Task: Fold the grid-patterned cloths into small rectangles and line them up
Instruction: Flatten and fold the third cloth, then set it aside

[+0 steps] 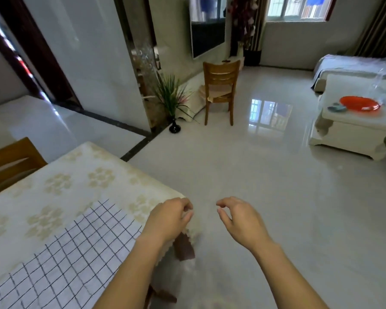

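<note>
While the grid-patterned cloth [76,253] lies spread on the floral-covered worktop [54,175] in the lower left of the frame, my left grip [169,217] hovers over the worktop's corner at lower centre, fingers loosely curled and holding nothing. My right grip [241,219] hangs just to its right above the glossy floor [276,186], fingers slack, equally empty. Both grips are clear of the cloth. A wooden chair [220,85] stands at upper centre, and an orange plate [359,103] sits at the right edge.
</note>
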Tool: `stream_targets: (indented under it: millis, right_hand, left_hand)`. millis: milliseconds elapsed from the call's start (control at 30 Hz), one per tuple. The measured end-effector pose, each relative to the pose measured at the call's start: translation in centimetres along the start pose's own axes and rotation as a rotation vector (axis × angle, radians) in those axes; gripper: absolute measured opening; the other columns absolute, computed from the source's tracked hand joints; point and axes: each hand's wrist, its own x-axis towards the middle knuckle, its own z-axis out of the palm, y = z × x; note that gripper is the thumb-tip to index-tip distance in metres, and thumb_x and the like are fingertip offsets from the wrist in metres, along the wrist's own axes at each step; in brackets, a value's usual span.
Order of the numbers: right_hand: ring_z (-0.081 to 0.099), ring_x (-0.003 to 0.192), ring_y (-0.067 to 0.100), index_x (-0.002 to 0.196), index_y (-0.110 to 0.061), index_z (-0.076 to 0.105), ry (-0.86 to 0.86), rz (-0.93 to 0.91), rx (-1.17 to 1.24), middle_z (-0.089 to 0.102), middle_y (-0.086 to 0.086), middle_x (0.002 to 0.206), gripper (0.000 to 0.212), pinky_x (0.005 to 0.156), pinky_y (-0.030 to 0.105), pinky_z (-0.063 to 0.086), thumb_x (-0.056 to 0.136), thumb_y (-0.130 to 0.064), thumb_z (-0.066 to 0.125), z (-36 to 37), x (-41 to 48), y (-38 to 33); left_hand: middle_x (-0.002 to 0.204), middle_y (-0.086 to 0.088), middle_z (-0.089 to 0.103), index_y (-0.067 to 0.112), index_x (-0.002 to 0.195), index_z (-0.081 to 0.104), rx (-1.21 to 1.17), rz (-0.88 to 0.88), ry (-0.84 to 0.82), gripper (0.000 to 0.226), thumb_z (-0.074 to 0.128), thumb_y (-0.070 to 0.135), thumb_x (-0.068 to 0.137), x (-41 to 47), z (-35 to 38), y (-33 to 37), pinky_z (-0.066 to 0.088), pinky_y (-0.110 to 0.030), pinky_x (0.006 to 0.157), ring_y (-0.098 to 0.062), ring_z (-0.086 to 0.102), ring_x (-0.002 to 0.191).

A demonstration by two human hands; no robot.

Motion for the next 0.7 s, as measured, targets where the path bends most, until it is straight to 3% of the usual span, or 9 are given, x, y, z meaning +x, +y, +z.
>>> stream_targets:
  millis: [333,533,700]
  right_hand:
    - [0.063,0.105,0.016,0.114,-0.025,0.069,-0.094,-0.081,-0.015,0.068,-0.008,0.115,0.024,0.089,0.034,0.051,0.099,-0.035,0.054,0.2,15.2,5.3]
    - [0.063,0.106,0.017,0.117,-0.023,0.068,-0.158,-0.171,-0.166,0.068,-0.006,0.117,0.026,0.090,0.032,0.050,0.100,-0.035,0.053,-1.1,27.4,5.6]
    - [0.063,0.101,0.016,0.113,-0.023,0.070,-0.115,-0.234,-0.146,0.068,-0.007,0.113,0.023,0.084,0.031,0.051,0.099,-0.033,0.054,-0.1,37.4,3.6]
  left_hand:
    - [0.115,0.012,0.067,0.031,0.115,0.065,-0.082,-0.077,0.023,0.024,0.054,0.045,0.099,14.2,0.9,-0.6,0.053,-0.033,0.089,-0.014,0.063,0.103]
    - [0.115,0.011,0.068,0.030,0.114,0.067,-0.285,-0.113,0.076,0.024,0.057,0.044,0.098,25.4,-0.4,-3.6,0.051,-0.035,0.092,-0.015,0.064,0.106]
    - [0.115,0.011,0.069,0.029,0.114,0.067,-0.319,-0.173,0.181,0.023,0.059,0.042,0.098,31.4,-3.9,-8.1,0.051,-0.036,0.091,-0.014,0.063,0.106]
